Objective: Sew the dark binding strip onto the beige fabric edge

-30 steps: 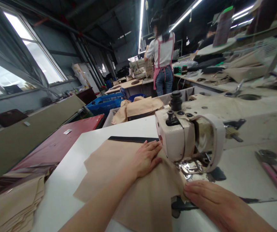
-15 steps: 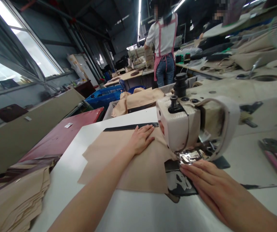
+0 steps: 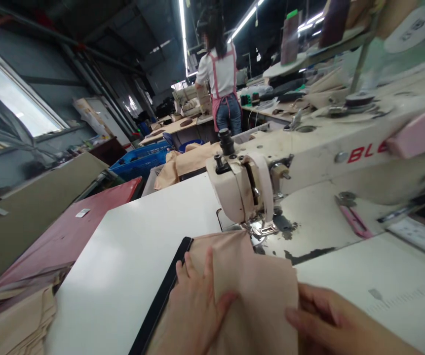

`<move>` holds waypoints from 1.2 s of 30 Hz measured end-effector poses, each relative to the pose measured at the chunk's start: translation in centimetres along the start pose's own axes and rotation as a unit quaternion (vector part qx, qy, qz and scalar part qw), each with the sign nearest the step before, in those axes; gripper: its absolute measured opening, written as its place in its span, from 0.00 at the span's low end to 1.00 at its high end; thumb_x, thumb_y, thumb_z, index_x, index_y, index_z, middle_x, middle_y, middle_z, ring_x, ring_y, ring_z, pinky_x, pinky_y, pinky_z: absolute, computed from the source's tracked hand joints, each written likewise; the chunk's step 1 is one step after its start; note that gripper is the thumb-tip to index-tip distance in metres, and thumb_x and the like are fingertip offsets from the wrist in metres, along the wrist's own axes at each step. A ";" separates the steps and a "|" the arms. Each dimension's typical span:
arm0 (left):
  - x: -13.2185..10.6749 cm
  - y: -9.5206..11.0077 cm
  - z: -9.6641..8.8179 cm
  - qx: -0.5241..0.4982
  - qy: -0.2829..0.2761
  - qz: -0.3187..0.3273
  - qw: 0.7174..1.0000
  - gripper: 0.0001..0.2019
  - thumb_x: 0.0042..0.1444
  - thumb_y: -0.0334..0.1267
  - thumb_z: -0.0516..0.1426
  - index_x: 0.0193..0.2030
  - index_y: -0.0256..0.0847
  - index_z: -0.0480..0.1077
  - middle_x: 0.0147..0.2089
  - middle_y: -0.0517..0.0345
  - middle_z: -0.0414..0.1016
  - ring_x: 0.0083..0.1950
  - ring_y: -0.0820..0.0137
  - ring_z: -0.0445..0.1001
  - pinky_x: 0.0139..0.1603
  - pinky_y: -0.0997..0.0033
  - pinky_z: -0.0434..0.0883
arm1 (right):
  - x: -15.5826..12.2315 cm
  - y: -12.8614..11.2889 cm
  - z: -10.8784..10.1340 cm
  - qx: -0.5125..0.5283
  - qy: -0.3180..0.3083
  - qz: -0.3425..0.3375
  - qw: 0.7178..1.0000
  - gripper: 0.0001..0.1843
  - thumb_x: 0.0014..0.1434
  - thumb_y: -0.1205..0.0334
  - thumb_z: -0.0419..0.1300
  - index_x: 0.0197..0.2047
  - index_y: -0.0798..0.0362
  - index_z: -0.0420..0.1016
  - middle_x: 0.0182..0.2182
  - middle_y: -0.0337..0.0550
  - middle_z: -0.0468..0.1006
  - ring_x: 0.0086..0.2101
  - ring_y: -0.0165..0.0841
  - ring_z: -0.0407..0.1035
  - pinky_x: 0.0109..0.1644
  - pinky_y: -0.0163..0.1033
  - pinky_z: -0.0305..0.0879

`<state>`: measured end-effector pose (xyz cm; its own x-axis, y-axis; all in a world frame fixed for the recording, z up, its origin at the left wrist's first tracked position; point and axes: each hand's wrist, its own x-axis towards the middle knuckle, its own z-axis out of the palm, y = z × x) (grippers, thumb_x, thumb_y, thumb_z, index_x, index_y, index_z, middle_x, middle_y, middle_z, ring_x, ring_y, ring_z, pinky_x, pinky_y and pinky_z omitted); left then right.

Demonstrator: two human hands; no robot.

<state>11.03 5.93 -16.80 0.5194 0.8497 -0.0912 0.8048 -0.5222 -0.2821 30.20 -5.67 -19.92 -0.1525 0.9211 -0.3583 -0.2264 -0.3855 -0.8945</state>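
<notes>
Two hands work at a white sewing table (image 3: 134, 246) beside a cream industrial sewing machine (image 3: 242, 187). A soft beige fabric panel (image 3: 256, 296), with a long black strip (image 3: 160, 291) along its left edge, has swung round toward me and now sits just off the steel presser foot (image 3: 266, 228). My left hand (image 3: 193, 305) lies open, pressing down on it; my right hand (image 3: 330, 315) touches its right edge, grip unclear.

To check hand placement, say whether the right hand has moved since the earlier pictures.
Yes: the right hand has drawn back from the sewing machine's presser foot, which it lay beside earlier.
</notes>
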 end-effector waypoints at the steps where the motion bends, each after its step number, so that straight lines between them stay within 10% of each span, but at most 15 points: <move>1: -0.1 0.1 -0.4 0.005 -0.001 -0.001 1.000 0.39 0.55 0.56 0.54 0.67 0.34 0.48 0.59 0.21 0.57 0.56 0.32 0.61 0.37 0.49 0.73 | 0.2 -0.8 -0.4 0.006 0.032 0.019 0.999 0.21 0.51 0.46 0.64 0.38 0.57 0.73 0.24 0.44 0.79 0.22 0.33 0.74 0.21 0.27 0.69; 8: 2.4 2.3 -5.5 -0.223 0.069 0.254 0.939 0.20 0.61 0.46 0.52 0.58 0.44 0.63 0.59 0.55 0.64 0.59 0.59 0.60 0.62 0.55 0.57 | 1.3 -1.9 -1.6 0.057 0.070 -0.019 0.996 0.20 0.46 0.47 0.68 0.27 0.57 0.73 0.25 0.42 0.79 0.27 0.34 0.76 0.28 0.29 0.71; 12: 4.1 4.2 -7.7 -0.279 0.039 0.308 0.909 0.10 0.64 0.35 0.48 0.44 0.45 0.71 0.46 0.64 0.74 0.47 0.69 0.69 0.51 0.69 0.63 | 1.7 -1.4 -1.3 0.090 0.078 -0.031 0.992 0.21 0.42 0.48 0.70 0.25 0.58 0.72 0.22 0.41 0.78 0.24 0.32 0.74 0.27 0.31 0.70; 22: 5.6 3.2 -6.1 -0.218 0.103 0.288 0.927 0.11 0.60 0.51 0.52 0.35 0.53 0.72 0.33 0.65 0.72 0.34 0.68 0.68 0.28 0.68 0.51 | 2.3 -1.0 -1.5 0.120 0.091 -0.046 0.988 0.24 0.37 0.48 0.73 0.29 0.59 0.75 0.25 0.46 0.79 0.28 0.36 0.75 0.31 0.34 0.71; 30: 5.8 4.2 -7.9 -0.321 0.013 0.255 0.912 0.04 0.54 0.36 0.61 0.29 0.42 0.73 0.25 0.67 0.69 0.27 0.75 0.65 0.26 0.78 0.57 | 3.4 -0.5 -2.2 0.104 0.087 -0.054 0.989 0.25 0.37 0.47 0.72 0.29 0.58 0.72 0.23 0.42 0.78 0.26 0.34 0.75 0.28 0.32 0.69; 36: 6.6 4.0 -3.7 -0.455 0.086 0.229 0.856 0.06 0.53 0.29 0.59 0.26 0.39 0.68 0.27 0.65 0.70 0.33 0.74 0.67 0.36 0.77 0.61 | 1.4 1.0 1.9 0.036 0.048 -0.085 0.995 0.23 0.50 0.43 0.65 0.38 0.56 0.73 0.32 0.42 0.78 0.32 0.37 0.74 0.37 0.41 0.73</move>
<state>18.70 9.16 -15.00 0.8123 0.5575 0.1711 0.3543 -0.7048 0.6146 27.93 -4.85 -20.79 -0.0138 0.9730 -0.2306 -0.3101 -0.2234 -0.9241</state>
